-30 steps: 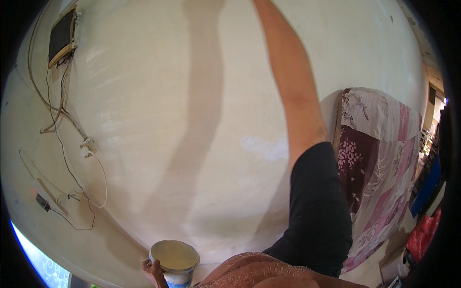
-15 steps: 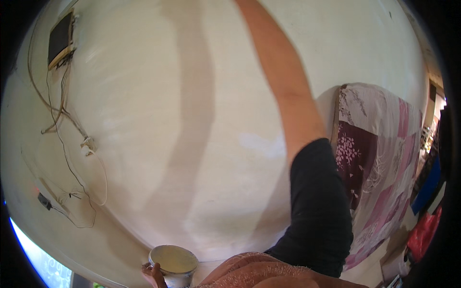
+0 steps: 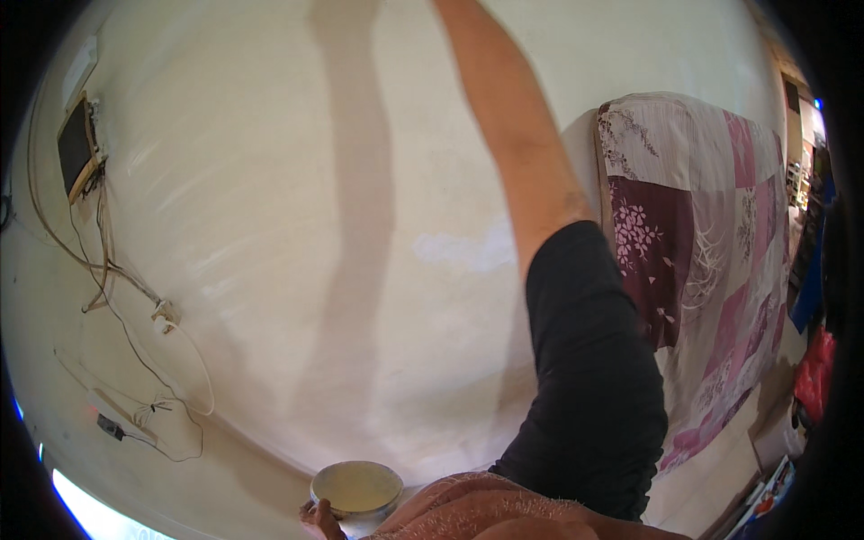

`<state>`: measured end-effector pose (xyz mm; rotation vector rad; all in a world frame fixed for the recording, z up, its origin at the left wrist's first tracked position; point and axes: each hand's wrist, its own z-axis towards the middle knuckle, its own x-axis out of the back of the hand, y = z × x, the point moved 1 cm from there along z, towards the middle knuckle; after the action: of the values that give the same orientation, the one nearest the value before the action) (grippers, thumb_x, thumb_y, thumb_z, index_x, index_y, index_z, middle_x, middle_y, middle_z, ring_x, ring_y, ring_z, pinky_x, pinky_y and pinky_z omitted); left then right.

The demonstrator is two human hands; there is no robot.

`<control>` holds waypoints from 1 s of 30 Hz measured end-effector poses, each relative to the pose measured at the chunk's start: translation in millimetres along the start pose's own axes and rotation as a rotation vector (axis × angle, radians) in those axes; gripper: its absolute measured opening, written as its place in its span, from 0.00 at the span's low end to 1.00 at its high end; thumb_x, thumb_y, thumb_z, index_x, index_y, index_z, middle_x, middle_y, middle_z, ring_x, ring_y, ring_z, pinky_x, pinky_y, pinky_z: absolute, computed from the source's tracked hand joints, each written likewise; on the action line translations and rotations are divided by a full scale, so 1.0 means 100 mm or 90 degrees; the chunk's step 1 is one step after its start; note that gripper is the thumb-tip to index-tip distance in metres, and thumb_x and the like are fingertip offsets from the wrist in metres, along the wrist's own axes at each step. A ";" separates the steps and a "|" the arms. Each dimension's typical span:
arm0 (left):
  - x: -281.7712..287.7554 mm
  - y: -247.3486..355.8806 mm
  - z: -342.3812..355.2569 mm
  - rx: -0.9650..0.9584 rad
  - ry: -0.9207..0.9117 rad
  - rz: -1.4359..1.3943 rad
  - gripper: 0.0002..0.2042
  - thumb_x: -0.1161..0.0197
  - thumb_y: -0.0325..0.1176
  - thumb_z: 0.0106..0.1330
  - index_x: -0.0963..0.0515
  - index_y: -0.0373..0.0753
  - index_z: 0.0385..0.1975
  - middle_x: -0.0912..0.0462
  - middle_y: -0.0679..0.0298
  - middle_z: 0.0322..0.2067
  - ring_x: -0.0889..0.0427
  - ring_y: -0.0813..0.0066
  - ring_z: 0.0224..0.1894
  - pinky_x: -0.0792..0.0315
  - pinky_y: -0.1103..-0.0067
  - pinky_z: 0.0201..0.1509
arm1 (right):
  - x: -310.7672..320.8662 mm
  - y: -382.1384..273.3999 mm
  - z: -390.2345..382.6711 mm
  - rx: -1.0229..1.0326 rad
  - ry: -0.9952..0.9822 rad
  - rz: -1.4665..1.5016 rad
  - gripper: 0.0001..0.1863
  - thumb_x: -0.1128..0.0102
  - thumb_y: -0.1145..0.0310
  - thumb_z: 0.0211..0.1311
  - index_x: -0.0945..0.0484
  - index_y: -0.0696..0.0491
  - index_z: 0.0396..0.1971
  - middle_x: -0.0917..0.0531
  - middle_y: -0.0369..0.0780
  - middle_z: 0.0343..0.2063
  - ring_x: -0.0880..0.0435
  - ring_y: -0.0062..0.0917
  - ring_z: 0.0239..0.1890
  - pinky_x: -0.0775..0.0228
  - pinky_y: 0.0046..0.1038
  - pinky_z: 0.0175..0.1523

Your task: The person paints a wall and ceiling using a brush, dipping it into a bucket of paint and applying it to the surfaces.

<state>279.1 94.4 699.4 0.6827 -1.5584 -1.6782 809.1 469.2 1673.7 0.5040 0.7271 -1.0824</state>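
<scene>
Near the lower edge, left of the middle, my left hand [image 3: 321,519] grips the rim of a white bucket [image 3: 357,518], with its fingers curled over the edge. The bucket's round top shows a pale yellowish inside; whether this is liquid or the bottom, I cannot tell. My right arm, in a black sleeve [image 3: 589,378], stretches up across the pale wall [image 3: 270,225]. Its hand lies beyond the top edge, so what it holds or touches is hidden. A whitish patch [image 3: 463,247] marks the wall beside my forearm.
On the left wall hang a dark box [image 3: 77,151] with dangling cables, a socket with a white plug [image 3: 163,322], and a small black adapter [image 3: 110,427]. To the right stands a large panel draped in patterned cloth [image 3: 711,234]. A red bag [image 3: 814,373] is at the far right.
The view has shifted, so the draped panel sits higher and further left, and the socket lower. The bucket and my left hand appear further right. My right arm stays raised.
</scene>
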 end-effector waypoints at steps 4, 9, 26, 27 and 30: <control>0.00 0.63 -0.15 0.012 -0.032 -0.051 0.23 0.32 0.29 0.50 0.26 0.22 0.44 0.18 0.52 0.26 0.20 0.69 0.25 0.24 0.73 0.30 | 0.86 1.15 0.05 -0.099 -0.104 -0.223 0.22 0.44 0.62 0.60 0.23 0.60 0.51 0.14 0.50 0.35 0.14 0.43 0.40 0.24 0.45 0.49; -0.22 1.62 -0.30 0.020 -0.097 0.113 0.16 0.36 0.28 0.49 0.25 0.27 0.38 0.22 0.59 0.24 0.24 0.71 0.23 0.28 0.72 0.28 | 2.34 0.67 -0.11 -0.285 -0.146 0.292 0.14 0.29 0.67 0.55 0.22 0.60 0.34 0.15 0.44 0.24 0.13 0.32 0.23 0.19 0.32 0.28; -0.05 1.92 0.26 0.028 -0.290 0.122 0.19 0.32 0.29 0.54 0.21 0.26 0.45 0.29 0.71 0.16 0.30 0.84 0.18 0.33 0.81 0.21 | 6.46 -3.83 -4.39 -0.668 -1.206 0.655 0.10 0.30 0.66 0.60 0.17 0.58 0.30 0.16 0.40 0.18 0.17 0.26 0.19 0.26 0.30 0.28; -0.05 1.92 0.26 0.032 -0.296 0.118 0.19 0.32 0.29 0.54 0.21 0.26 0.45 0.29 0.71 0.16 0.30 0.84 0.18 0.33 0.81 0.21 | 6.52 -3.93 -4.48 -0.646 -1.277 0.626 0.10 0.30 0.67 0.60 0.17 0.59 0.33 0.15 0.40 0.21 0.16 0.22 0.21 0.25 0.28 0.30; -0.03 1.91 0.26 0.035 -0.311 0.119 0.18 0.32 0.28 0.55 0.21 0.27 0.46 0.29 0.72 0.17 0.30 0.85 0.19 0.34 0.82 0.21 | 6.73 -4.17 -4.78 -0.591 -1.410 0.576 0.12 0.31 0.67 0.61 0.16 0.61 0.38 0.12 0.43 0.26 0.14 0.23 0.25 0.23 0.27 0.34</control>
<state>290.2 113.2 890.9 0.1426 -1.9398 -1.7456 480.0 224.3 845.2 -1.0928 -0.9732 0.0901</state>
